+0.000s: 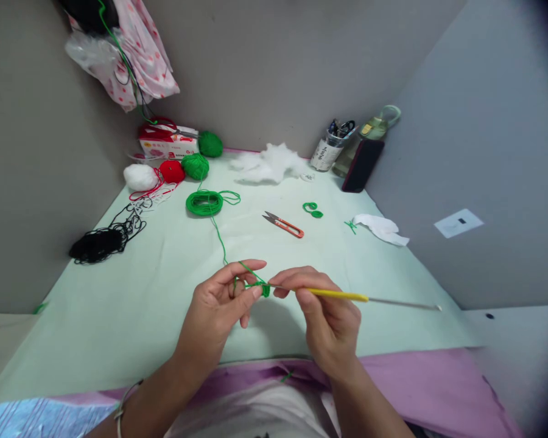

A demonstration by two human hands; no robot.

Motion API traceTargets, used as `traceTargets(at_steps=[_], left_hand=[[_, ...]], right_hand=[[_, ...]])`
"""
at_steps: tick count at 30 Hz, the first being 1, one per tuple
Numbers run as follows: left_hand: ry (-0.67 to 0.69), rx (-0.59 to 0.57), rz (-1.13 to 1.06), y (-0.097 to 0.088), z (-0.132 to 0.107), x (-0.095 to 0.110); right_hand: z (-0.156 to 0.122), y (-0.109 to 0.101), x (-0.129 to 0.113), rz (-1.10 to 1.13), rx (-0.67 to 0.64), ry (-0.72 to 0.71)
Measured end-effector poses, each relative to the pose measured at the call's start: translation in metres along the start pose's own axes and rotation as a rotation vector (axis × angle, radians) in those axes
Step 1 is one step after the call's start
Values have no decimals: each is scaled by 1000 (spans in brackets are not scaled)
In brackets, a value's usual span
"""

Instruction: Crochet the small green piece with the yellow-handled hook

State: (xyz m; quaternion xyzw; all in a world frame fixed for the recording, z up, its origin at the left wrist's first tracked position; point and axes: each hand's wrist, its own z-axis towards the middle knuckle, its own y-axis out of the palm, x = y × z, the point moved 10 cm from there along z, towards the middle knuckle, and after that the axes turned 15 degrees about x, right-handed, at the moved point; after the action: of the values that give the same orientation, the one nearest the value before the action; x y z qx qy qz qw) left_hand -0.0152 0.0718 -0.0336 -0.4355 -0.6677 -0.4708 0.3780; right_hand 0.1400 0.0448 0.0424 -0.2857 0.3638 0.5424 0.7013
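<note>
My left hand (221, 299) pinches a small green crochet piece (265, 290) between thumb and fingers. Green yarn runs over its raised index finger and back to a wound green yarn bundle (204, 204) on the table. In my right hand (325, 313) is a crochet hook (338, 294) with a yellow handle, gripped like a pen. The hook's tip meets the crochet piece, where the fingertips partly hide the stitches. Its other metal end points out to the right.
Orange-handled thread snips (284, 225) lie beyond my hands, with a green crocheted curl (313, 210) to their right. White stuffing (271, 164), a pen cup (327, 151) and a phone (363, 165) stand farther back. Black yarn (98, 244) lies at the left.
</note>
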Motion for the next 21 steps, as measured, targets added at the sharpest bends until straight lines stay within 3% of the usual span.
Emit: traceTargets(at_steps=[3,5,10,13,15,18,21], left_hand=[[48,82,-4,-3,-2,3],[-1,71,-70,1,-3,1],[-339,-66,-262,19,-6,-17],[-300,-47,-280,16,-3,-13],[-228,-79,-238,17,-4,-11],[-136,-98,-158,18,-6,-10],[-127,-49,-188,16,-4,-10]], right_hand=[[-8,9,-21,-224,-63,-278],[-13,12,-23,-328,-69,-349],[-9,-1,-7,-193,55,-156],[-1,-11,11,25,174,75],[2,-6,15,115,164,152],[1,2,10,57,115,86],[-7,5,3,-124,71,-74]])
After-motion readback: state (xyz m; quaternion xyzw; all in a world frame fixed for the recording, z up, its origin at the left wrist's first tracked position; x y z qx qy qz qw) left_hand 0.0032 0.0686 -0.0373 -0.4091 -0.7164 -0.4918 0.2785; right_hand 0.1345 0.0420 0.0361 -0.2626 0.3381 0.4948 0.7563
